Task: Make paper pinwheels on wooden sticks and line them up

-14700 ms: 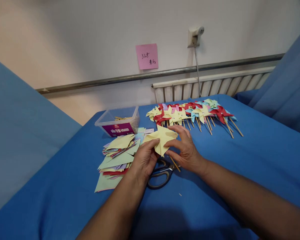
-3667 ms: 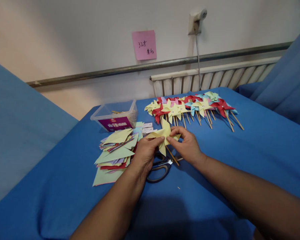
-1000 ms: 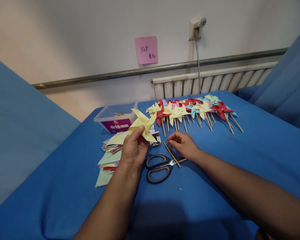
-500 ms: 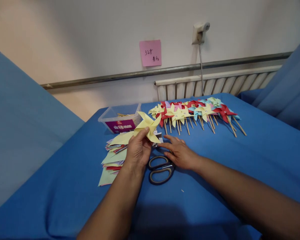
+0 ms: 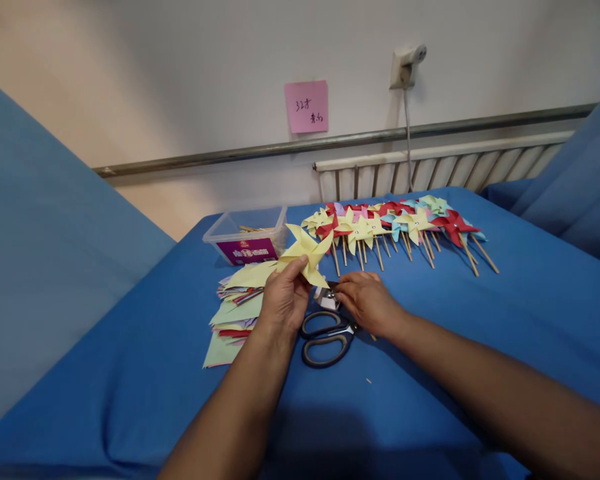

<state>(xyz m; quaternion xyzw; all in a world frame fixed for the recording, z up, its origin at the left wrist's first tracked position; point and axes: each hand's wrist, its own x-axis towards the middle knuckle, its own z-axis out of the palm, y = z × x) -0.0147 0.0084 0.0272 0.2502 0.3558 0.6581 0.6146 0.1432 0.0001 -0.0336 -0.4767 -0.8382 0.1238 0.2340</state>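
A metal pipe (image 5: 220, 157) runs along the pale wall (image 5: 205, 60). Above the pipe are a pink note (image 5: 307, 107) and, farther right, a socket (image 5: 397, 70); a cord (image 5: 407, 120) crosses the pipe. Below the pipe's right half sits a radiator (image 5: 445, 167); a blue curtain (image 5: 583, 187) meets its right end.

A flat surface draped in blue cloth (image 5: 440, 320) bears a clear rectangular plastic tub (image 5: 281, 235) (purple label (image 5: 249, 251) facing forward), layered stacks of multicoloured paper (image 5: 237, 311), dark-handled metal scissors (image 5: 341, 331), a small white box (image 5: 325, 303), a thin pale sliver (image 5: 369, 381) and, farther back, clustered multicoloured paper pinwheels (image 5: 417, 223) on slender wooden sticks (image 5: 379, 255).
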